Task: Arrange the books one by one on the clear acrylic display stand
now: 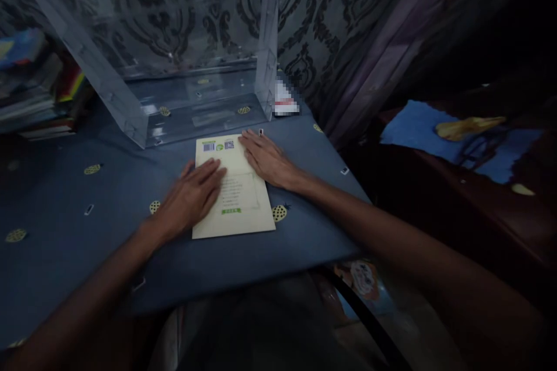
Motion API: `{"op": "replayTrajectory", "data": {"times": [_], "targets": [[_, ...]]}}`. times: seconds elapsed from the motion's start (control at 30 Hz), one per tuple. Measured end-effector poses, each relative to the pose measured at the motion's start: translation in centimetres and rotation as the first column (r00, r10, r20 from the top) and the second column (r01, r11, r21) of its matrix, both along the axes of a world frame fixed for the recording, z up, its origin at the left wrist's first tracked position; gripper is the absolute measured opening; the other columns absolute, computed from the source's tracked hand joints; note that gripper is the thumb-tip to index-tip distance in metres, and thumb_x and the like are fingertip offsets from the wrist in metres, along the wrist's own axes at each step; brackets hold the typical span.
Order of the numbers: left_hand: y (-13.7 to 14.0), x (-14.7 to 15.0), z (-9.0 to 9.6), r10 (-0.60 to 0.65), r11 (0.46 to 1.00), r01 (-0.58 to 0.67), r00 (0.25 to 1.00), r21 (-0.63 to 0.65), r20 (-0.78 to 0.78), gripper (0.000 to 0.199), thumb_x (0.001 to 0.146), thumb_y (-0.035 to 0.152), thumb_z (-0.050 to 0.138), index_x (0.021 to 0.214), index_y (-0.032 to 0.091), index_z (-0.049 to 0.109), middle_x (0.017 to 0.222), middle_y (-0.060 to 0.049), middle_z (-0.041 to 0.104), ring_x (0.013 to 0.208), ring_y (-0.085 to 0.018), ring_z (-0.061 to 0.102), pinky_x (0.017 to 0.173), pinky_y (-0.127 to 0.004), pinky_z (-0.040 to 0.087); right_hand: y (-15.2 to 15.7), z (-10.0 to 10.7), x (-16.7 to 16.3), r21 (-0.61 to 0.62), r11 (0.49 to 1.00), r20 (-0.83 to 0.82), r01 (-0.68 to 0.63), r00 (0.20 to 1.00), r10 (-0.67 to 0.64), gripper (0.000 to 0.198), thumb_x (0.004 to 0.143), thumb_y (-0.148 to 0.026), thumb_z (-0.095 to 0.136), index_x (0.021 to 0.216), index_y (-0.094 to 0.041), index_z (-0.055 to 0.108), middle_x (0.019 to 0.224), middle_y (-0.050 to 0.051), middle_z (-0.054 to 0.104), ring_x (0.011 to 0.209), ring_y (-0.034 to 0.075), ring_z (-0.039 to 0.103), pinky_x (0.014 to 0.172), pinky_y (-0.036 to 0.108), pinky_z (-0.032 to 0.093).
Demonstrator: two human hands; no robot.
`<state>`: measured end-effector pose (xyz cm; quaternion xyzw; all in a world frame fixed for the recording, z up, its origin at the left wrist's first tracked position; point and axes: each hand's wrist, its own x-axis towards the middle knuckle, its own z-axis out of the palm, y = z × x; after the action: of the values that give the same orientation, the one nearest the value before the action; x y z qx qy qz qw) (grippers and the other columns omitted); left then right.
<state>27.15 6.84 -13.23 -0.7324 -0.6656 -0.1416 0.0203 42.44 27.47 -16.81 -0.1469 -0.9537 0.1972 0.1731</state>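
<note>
A thin cream-coloured book lies flat on the blue table, upside down to me, with a barcode, a QR code and green print on its cover. My left hand rests over its left edge, slightly blurred, with the fingers stretched out across the cover. On the upper right edge of the book lies my right hand, its fingers extended and pointing up and left. Neither hand has its fingers wrapped around the book. Just behind the book stands a clear plastic rack.
Several stacked books stand at the far left of the patterned blue tablecloth. A white item, partly pixelated, lies right of the rack. Patterned curtains hang behind. Off the table's right edge, a blue cloth lies on a dark surface.
</note>
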Motion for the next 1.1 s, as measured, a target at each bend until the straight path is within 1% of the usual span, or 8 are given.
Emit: {"op": "replayTrajectory", "data": {"times": [0.13,0.23,0.43,0.53,0.63,0.83,1.0,1.1], "targets": [[-2.5,3.9,1.0,-0.237,0.968,0.240,0.970,-0.071,0.047,0.044,0.106,0.032,0.044,0.147,0.022,0.052,0.155,-0.010,0.052,0.149,-0.026,0.042,0.124,-0.053,0.032,-0.1,0.3,0.0,0.008,1.000,0.013,0.013,1.000,-0.013,0.049,0.104,-0.026,0.034,0.149,-0.013,0.048,0.160,0.015,0.044,0.154,0.026,0.032,0.126,0.055,0.028],[-3.6,5.2,1.1,-0.288,0.951,0.292,0.956,-0.099,0.052,0.048,0.105,0.034,0.046,0.153,0.025,0.045,0.157,-0.009,0.049,0.150,-0.025,0.040,0.126,-0.053,0.029,-0.3,0.8,-0.2,0.021,1.000,0.046,0.018,0.999,-0.019,0.048,0.104,-0.025,0.034,0.149,-0.011,0.048,0.161,0.016,0.043,0.154,0.027,0.032,0.125,0.054,0.027],[-4.3,4.2,0.2,-0.155,0.984,0.153,0.988,-0.086,-0.020,0.052,0.103,0.041,0.051,0.153,0.029,0.044,0.162,-0.010,0.041,0.155,-0.034,0.028,0.124,-0.065,0.021,-1.9,0.8,1.5,0.072,0.997,0.023,0.015,1.000,-0.017,0.043,0.106,-0.024,0.035,0.141,-0.015,0.057,0.155,0.015,0.051,0.150,0.028,0.040,0.123,0.057,0.029],[-5.1,3.5,-0.4,-0.065,0.997,0.063,0.997,-0.034,-0.039,0.065,0.101,0.049,0.053,0.158,0.025,0.036,0.166,-0.015,0.033,0.156,-0.037,0.021,0.123,-0.062,0.026,-3.8,0.7,4.4,0.089,0.992,-0.010,-0.093,0.995,0.094,0.040,0.106,-0.024,0.038,0.140,-0.018,0.059,0.151,0.013,0.056,0.147,0.026,0.044,0.122,0.058,0.031],[-5.8,3.2,-0.8,-0.069,0.998,0.068,0.997,-0.016,-0.043,0.072,0.100,0.052,0.052,0.161,0.025,0.027,0.168,-0.015,0.029,0.156,-0.037,0.021,0.123,-0.060,0.029,-6.2,1.1,8.0,0.083,0.974,-0.015,-0.209,0.977,0.211,0.041,0.107,-0.031,0.042,0.144,-0.019,0.056,0.150,0.012,0.057,0.148,0.026,0.044,0.122,0.056,0.033],[-6.8,3.7,-0.5,-0.104,0.995,0.103,0.991,-0.014,-0.084,0.085,0.095,0.063,0.055,0.162,0.020,0.025,0.166,-0.021,0.030,0.156,-0.039,0.022,0.122,-0.059,0.030,-9.7,2.5,13.1,0.044,0.930,0.000,-0.365,0.931,0.365,0.071,0.098,-0.050,0.060,0.157,-0.017,0.038,0.156,0.017,0.049,0.151,0.028,0.038,0.124,0.057,0.030],[-9.1,5.2,-0.1,-0.125,0.991,0.117,0.983,-0.064,-0.134,0.098,0.087,0.071,0.059,0.161,0.017,0.026,0.165,-0.023,0.030,0.155,-0.041,0.023,0.121,-0.059,0.033,-11.8,1.7,14.7,0.084,0.927,-0.043,-0.366,0.928,0.370,0.057,0.101,-0.037,0.059,0.153,-0.018,0.045,0.148,0.014,0.059,0.146,0.026,0.046,0.121,0.053,0.037],[-10.9,6.4,-0.1,-0.128,0.988,0.111,0.977,-0.104,-0.173,0.092,0.088,0.057,0.069,0.161,0.018,0.029,0.166,-0.020,0.030,0.156,-0.040,0.022,0.122,-0.057,0.032,-13.3,0.6,15.5,0.162,0.940,-0.178,-0.299,0.929,0.326,0.037,0.106,-0.019,0.046,0.141,-0.020,0.058,0.134,0.010,0.071,0.136,0.022,0.058,0.112,0.047,0.047]]}}
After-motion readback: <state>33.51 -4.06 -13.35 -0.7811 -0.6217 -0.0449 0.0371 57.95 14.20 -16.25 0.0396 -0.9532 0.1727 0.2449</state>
